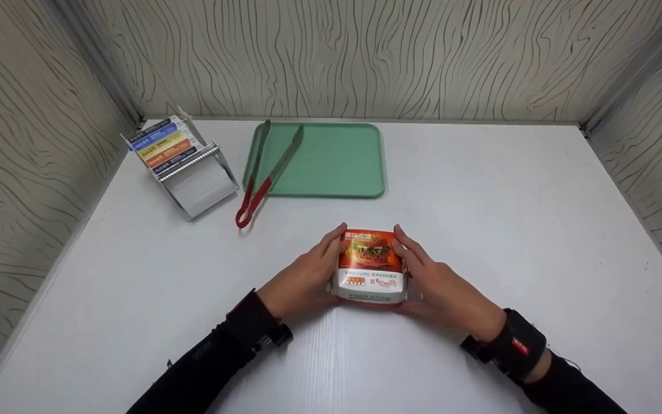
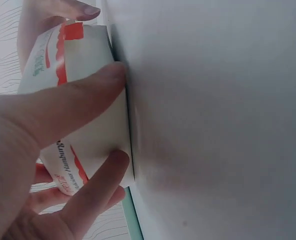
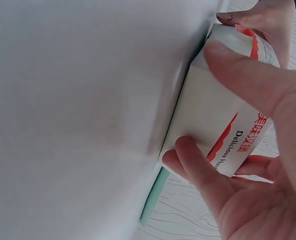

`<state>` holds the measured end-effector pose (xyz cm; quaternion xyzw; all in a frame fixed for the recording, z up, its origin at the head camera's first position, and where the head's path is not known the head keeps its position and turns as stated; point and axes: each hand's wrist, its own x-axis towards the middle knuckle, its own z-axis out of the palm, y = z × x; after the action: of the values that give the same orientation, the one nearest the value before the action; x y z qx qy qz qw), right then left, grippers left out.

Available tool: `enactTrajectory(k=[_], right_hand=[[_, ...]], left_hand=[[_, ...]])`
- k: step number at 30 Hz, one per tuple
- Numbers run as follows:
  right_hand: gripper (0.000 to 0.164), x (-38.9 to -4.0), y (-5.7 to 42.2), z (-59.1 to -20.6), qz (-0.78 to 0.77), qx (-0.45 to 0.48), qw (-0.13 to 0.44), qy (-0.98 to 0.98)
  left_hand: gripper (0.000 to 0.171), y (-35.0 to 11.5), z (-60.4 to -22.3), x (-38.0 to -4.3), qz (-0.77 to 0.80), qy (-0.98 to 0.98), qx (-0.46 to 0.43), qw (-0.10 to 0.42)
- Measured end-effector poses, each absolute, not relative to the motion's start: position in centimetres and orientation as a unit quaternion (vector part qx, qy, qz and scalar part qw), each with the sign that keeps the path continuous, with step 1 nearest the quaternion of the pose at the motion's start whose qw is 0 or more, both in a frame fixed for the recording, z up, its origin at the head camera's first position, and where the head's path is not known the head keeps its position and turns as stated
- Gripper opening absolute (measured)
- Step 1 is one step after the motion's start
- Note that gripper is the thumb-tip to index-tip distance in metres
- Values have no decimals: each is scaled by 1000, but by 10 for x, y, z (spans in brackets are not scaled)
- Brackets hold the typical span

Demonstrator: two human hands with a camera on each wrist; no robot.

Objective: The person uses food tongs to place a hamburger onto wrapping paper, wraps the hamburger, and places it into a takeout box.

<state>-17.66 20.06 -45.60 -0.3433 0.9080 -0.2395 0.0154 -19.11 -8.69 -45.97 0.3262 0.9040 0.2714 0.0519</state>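
A closed burger box (image 1: 372,259), white and orange-red with a burger picture on its lid, is between my two hands at the middle front of the table. My left hand (image 1: 314,276) grips its left side, the thumb and fingers spread along the white wall. On the opposite side my right hand (image 1: 443,290) holds the box in the same manner. Both wrist views show the thumbs and fingertips against the box walls, close to the table surface. What is inside the box is hidden.
Behind the box lies a green tray (image 1: 331,167), with red-handled tongs (image 1: 270,178) resting partly on it, their handle end over the tabletop. At the back left stands a metal label dispenser (image 1: 187,167) with coloured strips. Wood-patterned panels (image 1: 354,57) enclose the white table.
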Motion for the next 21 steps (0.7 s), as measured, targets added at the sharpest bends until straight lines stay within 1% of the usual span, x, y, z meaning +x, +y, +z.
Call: enactTrajectory(k=[3,8,11,21], right_hand=[[116,-177,200,-455,-236,-338,21,911],[114,-178,201,-456,-239,-339,14,910],[112,-180,203,-456,-252,-341,15,905],[109,-194,213,-454,-321,-352,44,878]], left_hand=[[92,-87,-459,-191,270,904,328,50],[98,-88,-460,-193,274,905,321,56],[99,-90,-460,-195,283,901,322,64],[102,-103,-464,-213,375,846,368,95]])
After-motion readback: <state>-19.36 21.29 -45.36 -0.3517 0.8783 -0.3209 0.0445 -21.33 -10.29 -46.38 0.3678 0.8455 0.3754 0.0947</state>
